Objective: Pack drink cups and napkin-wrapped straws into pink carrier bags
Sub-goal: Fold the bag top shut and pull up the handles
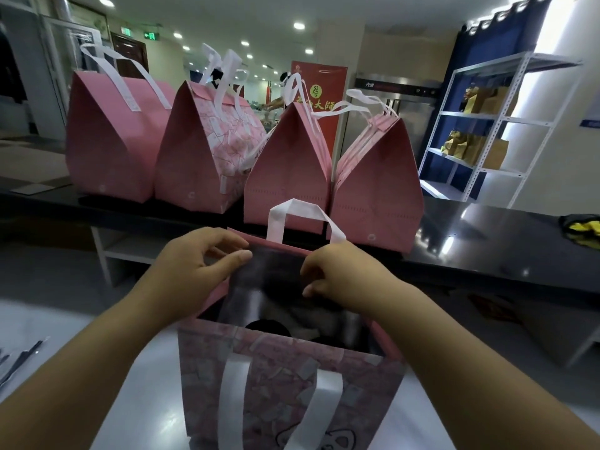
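A pink carrier bag (276,378) with white strap handles stands open on the white table right in front of me. My left hand (198,264) pinches the far rim of the bag at its left. Gripping the same rim on the right side is my right hand (344,274), just below the far white handle (302,219). Inside the bag a dark round cup lid (268,326) shows; the rest of the contents lie in shadow.
Several closed pink bags, such as the nearest one (289,177), stand in a row on the black counter (487,241) behind. A metal shelf (480,125) with brown paper bags is at the right. Dark straws (19,362) lie at the left table edge.
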A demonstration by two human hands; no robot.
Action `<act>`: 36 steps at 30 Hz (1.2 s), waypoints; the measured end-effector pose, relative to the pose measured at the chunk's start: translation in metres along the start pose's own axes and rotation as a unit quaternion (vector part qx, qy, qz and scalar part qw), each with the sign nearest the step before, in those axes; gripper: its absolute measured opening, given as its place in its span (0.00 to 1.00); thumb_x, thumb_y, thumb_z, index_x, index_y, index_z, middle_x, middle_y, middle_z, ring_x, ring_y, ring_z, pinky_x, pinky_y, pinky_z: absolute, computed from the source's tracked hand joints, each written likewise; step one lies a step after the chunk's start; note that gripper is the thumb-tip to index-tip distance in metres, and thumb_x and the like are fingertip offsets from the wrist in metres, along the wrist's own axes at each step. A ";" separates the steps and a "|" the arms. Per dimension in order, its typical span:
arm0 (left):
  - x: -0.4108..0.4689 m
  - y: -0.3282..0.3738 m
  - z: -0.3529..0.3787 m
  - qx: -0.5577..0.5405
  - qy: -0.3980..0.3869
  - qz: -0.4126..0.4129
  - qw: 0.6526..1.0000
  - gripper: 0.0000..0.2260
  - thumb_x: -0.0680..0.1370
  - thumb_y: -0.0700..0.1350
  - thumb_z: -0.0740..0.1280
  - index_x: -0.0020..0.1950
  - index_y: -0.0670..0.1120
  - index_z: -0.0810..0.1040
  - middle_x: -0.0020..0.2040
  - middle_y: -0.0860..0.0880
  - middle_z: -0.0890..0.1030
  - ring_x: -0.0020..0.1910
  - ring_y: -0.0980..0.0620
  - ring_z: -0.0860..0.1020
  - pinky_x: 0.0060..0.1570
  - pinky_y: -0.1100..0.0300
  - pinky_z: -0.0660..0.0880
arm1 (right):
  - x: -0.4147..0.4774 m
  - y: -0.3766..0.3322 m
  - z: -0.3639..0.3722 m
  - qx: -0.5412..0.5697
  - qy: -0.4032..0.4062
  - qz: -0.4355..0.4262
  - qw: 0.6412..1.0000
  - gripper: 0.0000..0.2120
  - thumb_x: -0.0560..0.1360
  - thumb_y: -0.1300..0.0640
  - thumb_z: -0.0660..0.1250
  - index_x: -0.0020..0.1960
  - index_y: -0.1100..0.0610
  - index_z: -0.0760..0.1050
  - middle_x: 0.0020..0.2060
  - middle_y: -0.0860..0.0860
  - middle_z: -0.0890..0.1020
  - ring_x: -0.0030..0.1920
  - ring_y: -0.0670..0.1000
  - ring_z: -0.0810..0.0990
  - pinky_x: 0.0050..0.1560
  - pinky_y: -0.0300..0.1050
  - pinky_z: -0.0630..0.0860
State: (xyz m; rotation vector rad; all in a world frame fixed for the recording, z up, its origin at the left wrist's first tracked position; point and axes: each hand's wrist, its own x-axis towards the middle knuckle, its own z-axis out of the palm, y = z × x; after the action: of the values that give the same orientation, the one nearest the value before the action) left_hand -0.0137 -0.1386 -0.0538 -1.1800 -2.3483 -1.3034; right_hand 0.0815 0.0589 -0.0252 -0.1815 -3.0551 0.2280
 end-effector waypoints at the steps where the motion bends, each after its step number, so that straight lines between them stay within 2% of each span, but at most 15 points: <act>1: -0.001 0.000 -0.001 -0.006 0.004 -0.002 1.000 0.06 0.74 0.49 0.67 0.44 0.63 0.75 0.42 0.60 0.79 0.44 0.65 0.77 0.38 0.71 0.70 | -0.005 0.001 -0.001 0.022 0.015 -0.005 1.000 0.13 0.72 0.51 0.72 0.55 0.52 0.80 0.50 0.50 0.82 0.49 0.51 0.79 0.53 0.49 0.78; 5: -0.009 -0.001 -0.002 -0.036 0.028 -0.026 0.999 0.03 0.73 0.53 0.65 0.46 0.60 0.75 0.44 0.59 0.80 0.44 0.64 0.78 0.39 0.68 0.71 | -0.031 0.009 -0.008 0.121 0.091 -0.016 0.988 0.09 0.72 0.47 0.71 0.49 0.50 0.81 0.42 0.44 0.83 0.44 0.43 0.80 0.50 0.44 0.78; 7: -0.018 -0.001 -0.002 -0.058 0.049 -0.043 0.996 0.08 0.70 0.57 0.63 0.47 0.59 0.75 0.46 0.58 0.79 0.44 0.61 0.78 0.40 0.66 0.72 | -0.045 0.016 -0.007 0.175 0.141 -0.004 0.974 0.07 0.71 0.47 0.72 0.47 0.48 0.81 0.40 0.41 0.82 0.41 0.40 0.79 0.46 0.38 0.77; 12: -0.042 -0.006 0.003 -0.114 0.056 -0.087 0.988 0.11 0.70 0.58 0.69 0.50 0.60 0.73 0.49 0.56 0.78 0.49 0.58 0.76 0.40 0.63 0.72 | -0.084 0.037 0.010 0.245 0.221 0.068 0.942 0.10 0.70 0.44 0.71 0.48 0.46 0.79 0.39 0.42 0.81 0.41 0.41 0.79 0.42 0.37 0.77; 15: -0.050 -0.007 0.009 -0.136 0.038 -0.129 0.982 0.15 0.68 0.55 0.65 0.54 0.55 0.73 0.49 0.56 0.77 0.48 0.58 0.75 0.39 0.64 0.71 | -0.100 0.043 0.019 0.258 0.176 0.110 0.944 0.19 0.67 0.38 0.69 0.52 0.47 0.78 0.44 0.42 0.80 0.45 0.41 0.78 0.43 0.35 0.74; 18: -0.055 -0.008 0.012 -0.136 0.021 -0.148 0.979 0.22 0.69 0.58 0.66 0.60 0.51 0.72 0.49 0.57 0.77 0.47 0.59 0.75 0.40 0.64 0.73 | -0.108 0.044 0.022 0.272 0.069 0.122 0.952 0.32 0.60 0.29 0.63 0.57 0.47 0.75 0.48 0.42 0.79 0.48 0.42 0.78 0.45 0.36 0.75; 19: -0.057 -0.007 0.012 -0.133 0.011 -0.148 0.980 0.24 0.69 0.62 0.68 0.60 0.51 0.72 0.49 0.58 0.77 0.48 0.59 0.75 0.41 0.63 0.74 | -0.110 0.043 0.022 0.274 0.033 0.118 0.954 0.33 0.59 0.28 0.62 0.58 0.46 0.75 0.48 0.42 0.80 0.48 0.42 0.78 0.45 0.36 0.74; 21: -0.060 -0.006 0.011 -0.124 -0.009 -0.143 0.982 0.34 0.60 0.72 0.67 0.59 0.54 0.72 0.49 0.59 0.76 0.47 0.59 0.75 0.40 0.64 0.74 | -0.110 0.041 0.022 0.287 -0.018 0.108 0.952 0.30 0.59 0.30 0.64 0.56 0.45 0.75 0.47 0.42 0.81 0.47 0.42 0.79 0.43 0.35 0.74; 23: -0.061 -0.005 0.009 -0.115 -0.021 -0.142 0.983 0.40 0.53 0.77 0.65 0.59 0.56 0.72 0.50 0.61 0.75 0.48 0.58 0.75 0.38 0.67 0.72 | -0.109 0.039 0.023 0.305 -0.037 0.100 0.947 0.27 0.59 0.33 0.68 0.54 0.42 0.76 0.47 0.41 0.81 0.47 0.41 0.80 0.43 0.34 0.75; 26: -0.061 -0.006 0.008 -0.128 -0.042 -0.157 0.978 0.33 0.58 0.65 0.71 0.60 0.54 0.73 0.51 0.61 0.75 0.52 0.53 0.75 0.40 0.66 0.73 | -0.105 0.040 0.023 0.294 -0.037 0.099 0.950 0.24 0.63 0.39 0.74 0.55 0.46 0.77 0.48 0.43 0.82 0.48 0.44 0.80 0.49 0.44 0.80; 29: -0.060 -0.007 0.002 -0.149 -0.100 -0.155 0.972 0.39 0.48 0.71 0.73 0.56 0.59 0.75 0.50 0.61 0.79 0.50 0.57 0.78 0.39 0.67 0.77 | -0.101 0.042 0.025 0.285 -0.035 0.098 0.953 0.18 0.67 0.44 0.74 0.54 0.50 0.78 0.48 0.46 0.83 0.48 0.47 0.82 0.51 0.52 0.81; 31: -0.060 -0.008 0.002 -0.162 -0.120 -0.154 0.967 0.36 0.47 0.69 0.75 0.53 0.61 0.76 0.47 0.62 0.81 0.49 0.60 0.79 0.36 0.68 0.78 | -0.098 0.041 0.026 0.288 -0.023 0.101 0.952 0.13 0.69 0.47 0.74 0.52 0.49 0.79 0.46 0.46 0.83 0.46 0.46 0.82 0.50 0.51 0.81; 32: -0.060 -0.007 0.003 -0.168 -0.122 -0.153 0.966 0.29 0.53 0.64 0.77 0.52 0.60 0.76 0.47 0.62 0.81 0.48 0.59 0.80 0.35 0.68 0.78 | -0.097 0.040 0.027 0.290 -0.010 0.102 0.952 0.10 0.70 0.49 0.73 0.51 0.49 0.80 0.44 0.46 0.83 0.45 0.46 0.82 0.49 0.51 0.82; 34: -0.057 -0.005 0.009 -0.192 -0.110 -0.152 0.963 0.17 0.65 0.45 0.76 0.50 0.56 0.78 0.45 0.56 0.82 0.47 0.55 0.80 0.34 0.68 0.78 | -0.095 0.038 0.030 0.284 0.022 0.103 0.953 0.06 0.72 0.52 0.72 0.48 0.48 0.81 0.43 0.46 0.83 0.44 0.46 0.82 0.47 0.48 0.82; 36: -0.056 -0.004 0.014 -0.220 -0.106 -0.159 0.957 0.14 0.70 0.34 0.71 0.49 0.51 0.79 0.43 0.53 0.84 0.46 0.56 0.82 0.32 0.68 0.77 | -0.093 0.035 0.033 0.269 0.036 0.103 0.957 0.04 0.73 0.54 0.71 0.45 0.46 0.79 0.43 0.44 0.81 0.43 0.44 0.80 0.44 0.41 0.80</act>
State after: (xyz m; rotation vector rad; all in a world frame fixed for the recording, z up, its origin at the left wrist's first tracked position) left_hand 0.0227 -0.1588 -0.0935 -1.1302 -2.5609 -1.9819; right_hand 0.1749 0.0770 -0.0694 -0.4550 -2.7679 1.0175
